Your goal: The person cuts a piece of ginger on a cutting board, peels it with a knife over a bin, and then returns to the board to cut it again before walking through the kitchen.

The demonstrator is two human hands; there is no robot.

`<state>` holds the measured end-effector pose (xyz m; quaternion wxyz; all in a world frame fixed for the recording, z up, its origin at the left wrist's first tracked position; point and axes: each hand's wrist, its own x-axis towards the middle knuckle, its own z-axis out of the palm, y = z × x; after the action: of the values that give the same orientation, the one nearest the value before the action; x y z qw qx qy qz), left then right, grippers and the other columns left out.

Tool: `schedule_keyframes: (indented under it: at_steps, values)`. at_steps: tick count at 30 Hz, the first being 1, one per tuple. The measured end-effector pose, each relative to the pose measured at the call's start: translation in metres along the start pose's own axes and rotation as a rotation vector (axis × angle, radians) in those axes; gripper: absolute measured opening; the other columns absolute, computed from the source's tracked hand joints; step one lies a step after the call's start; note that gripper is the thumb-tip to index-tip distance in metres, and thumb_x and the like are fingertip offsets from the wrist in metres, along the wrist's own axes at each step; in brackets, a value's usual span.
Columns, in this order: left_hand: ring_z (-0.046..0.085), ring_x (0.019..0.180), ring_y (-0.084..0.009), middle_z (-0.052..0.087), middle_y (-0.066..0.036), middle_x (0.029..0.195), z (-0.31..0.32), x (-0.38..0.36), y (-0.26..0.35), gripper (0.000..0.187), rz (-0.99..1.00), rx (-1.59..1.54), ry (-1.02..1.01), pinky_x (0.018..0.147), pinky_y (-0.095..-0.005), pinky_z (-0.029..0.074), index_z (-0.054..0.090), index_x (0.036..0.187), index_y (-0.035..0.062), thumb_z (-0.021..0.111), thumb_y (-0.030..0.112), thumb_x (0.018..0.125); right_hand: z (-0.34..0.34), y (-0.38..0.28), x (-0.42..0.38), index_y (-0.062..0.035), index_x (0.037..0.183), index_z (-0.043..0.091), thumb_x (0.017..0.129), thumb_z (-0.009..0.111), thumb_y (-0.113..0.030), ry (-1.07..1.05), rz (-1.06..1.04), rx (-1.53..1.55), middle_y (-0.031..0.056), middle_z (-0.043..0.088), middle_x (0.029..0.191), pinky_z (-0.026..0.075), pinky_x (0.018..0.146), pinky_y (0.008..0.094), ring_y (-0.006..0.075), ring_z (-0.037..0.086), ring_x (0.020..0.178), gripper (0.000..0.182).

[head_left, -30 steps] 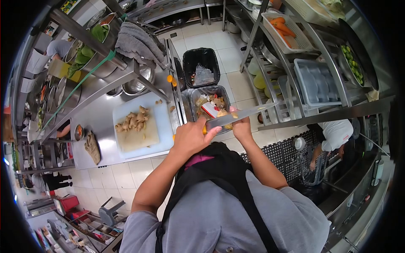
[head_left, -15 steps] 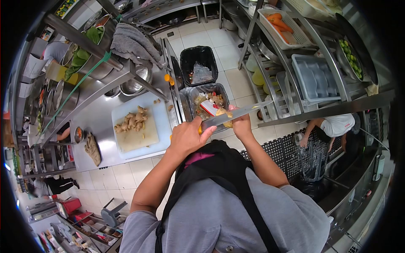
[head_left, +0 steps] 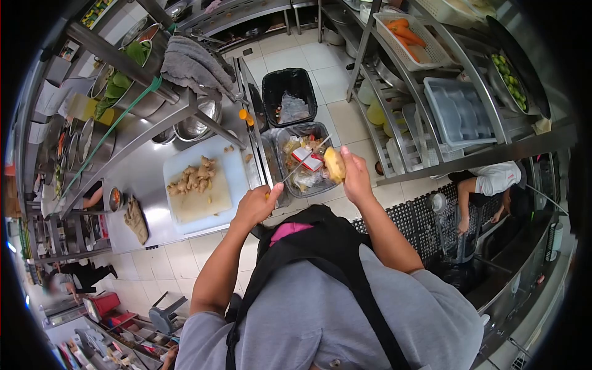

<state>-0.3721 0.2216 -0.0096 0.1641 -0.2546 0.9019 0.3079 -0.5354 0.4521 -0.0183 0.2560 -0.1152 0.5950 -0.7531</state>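
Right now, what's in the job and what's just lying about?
Likely job:
- yellow-handled metal knife, in left hand
- pale-yellow ginger-like lump, in right hand
- plastic-lined scrap bin
- knobbly brown ginger
- white rectangular board

Apparently lying about:
- crumpled grey cloth
- orange carrots
- white plastic basket

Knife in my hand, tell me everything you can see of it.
The knife has a yellow handle, mostly hidden in your left hand, and a long, straight, grey blade that looks like metal. The blade is turned nearly edge-on to the camera, so it shows as a thin strip. It slants up and rightward in the picture, across the bin. Only your left hand clearly touches it.
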Motion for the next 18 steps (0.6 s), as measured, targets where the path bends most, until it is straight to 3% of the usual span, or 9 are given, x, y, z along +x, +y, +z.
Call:
schedule_keyframes:
  at_steps: [1,2,4,9,11,13,14,16,18]
  values:
    - [0.069,0.091,-0.046,0.071,-0.026,0.085,0.001,0.001,-0.002,0.078,0.002,-0.118,-0.012,0.083,-0.0513,0.052,0.069,0.086,-0.0001,0.041,0.071,0.1,0.006,-0.006,0.001,-0.0038,0.107,0.065,0.111,0.044,-0.045,-0.006,0.184,0.191,0.0034,0.065,0.077,0.045,0.059,0.0271,0.0113,0.057,0.064,0.046]
    - [0.069,0.09,-0.0454,0.071,-0.025,0.084,0.002,0.001,-0.004,0.079,0.004,-0.238,-0.022,0.082,-0.0512,0.052,0.069,0.086,-0.0006,0.041,0.071,0.1,0.01,-0.006,0.002,-0.0038,0.107,0.065,0.111,0.044,-0.045,-0.007,0.185,0.19,0.0034,0.065,0.077,0.045,0.059,0.0271,0.0113,0.057,0.064,0.046]
    - [0.069,0.089,-0.045,0.071,-0.025,0.083,0.002,0.003,-0.002,0.079,-0.015,-0.184,0.017,0.081,-0.0507,0.052,0.068,0.085,-0.0006,0.04,0.072,0.1,0.015,-0.007,0.003,-0.0079,0.118,0.059,0.109,0.042,-0.055,-0.009,0.355,0.444,0.0033,0.063,0.076,0.045,0.056,0.0271,0.016,0.059,0.063,0.051]
    - [0.067,0.085,-0.0456,0.069,-0.023,0.078,0.005,-0.002,0.006,0.076,-0.038,-0.175,0.042,0.079,-0.0514,0.051,0.064,0.083,0.0,0.043,0.071,0.1,0.001,0.012,0.012,-0.0098,0.114,0.057,0.105,0.05,-0.055,-0.244,0.489,0.781,0.0025,0.058,0.074,0.045,0.056,0.0249,0.0151,0.059,0.066,0.047]
    - [0.067,0.082,-0.0467,0.067,-0.023,0.074,0.006,-0.006,0.011,0.07,0.047,-0.233,0.169,0.076,-0.0533,0.05,0.062,0.082,0.0018,0.048,0.068,0.1,-0.003,0.018,0.015,-0.0105,0.113,0.056,0.104,0.053,-0.054,-0.357,0.521,0.918,0.003,0.057,0.075,0.045,0.057,0.0244,0.0149,0.058,0.066,0.044]
    - [0.065,0.076,-0.0458,0.065,-0.023,0.073,0.002,-0.014,0.023,0.066,0.092,-0.224,0.187,0.072,-0.0519,0.049,0.061,0.084,0.0008,0.05,0.063,0.101,0.01,0.007,0.015,-0.0112,0.113,0.058,0.104,0.055,-0.044,-0.056,0.603,0.893,0.0041,0.059,0.08,0.047,0.059,0.0248,0.0147,0.057,0.065,0.035]
    - [0.063,0.07,-0.045,0.063,-0.022,0.071,-0.001,-0.019,0.03,0.062,0.139,-0.214,0.209,0.068,-0.0506,0.048,0.06,0.086,-0.0002,0.052,0.059,0.102,0.018,0.0,0.015,-0.0112,0.113,0.058,0.104,0.055,-0.044,-0.058,0.604,0.891,0.0041,0.059,0.08,0.047,0.059,0.0248,0.0147,0.057,0.065,0.035]
    - [0.064,0.069,-0.0457,0.063,-0.022,0.069,-0.002,-0.028,0.042,0.058,0.201,-0.149,0.235,0.066,-0.0522,0.048,0.06,0.088,0.0018,0.054,0.058,0.101,0.033,-0.014,0.015,-0.011,0.112,0.059,0.104,0.054,-0.04,0.305,0.681,0.932,0.0052,0.06,0.082,0.048,0.059,0.0264,0.0158,0.056,0.064,0.031]
    - [0.064,0.068,-0.0465,0.063,-0.021,0.067,-0.001,-0.035,0.053,0.054,0.264,-0.081,0.261,0.064,-0.0538,0.049,0.06,0.09,0.0038,0.056,0.057,0.1,0.03,-0.002,0.017,-0.008,0.112,0.06,0.104,0.052,-0.04,0.288,0.693,0.901,0.0056,0.06,0.082,0.05,0.061,0.0284,0.0167,0.057,0.067,0.034]
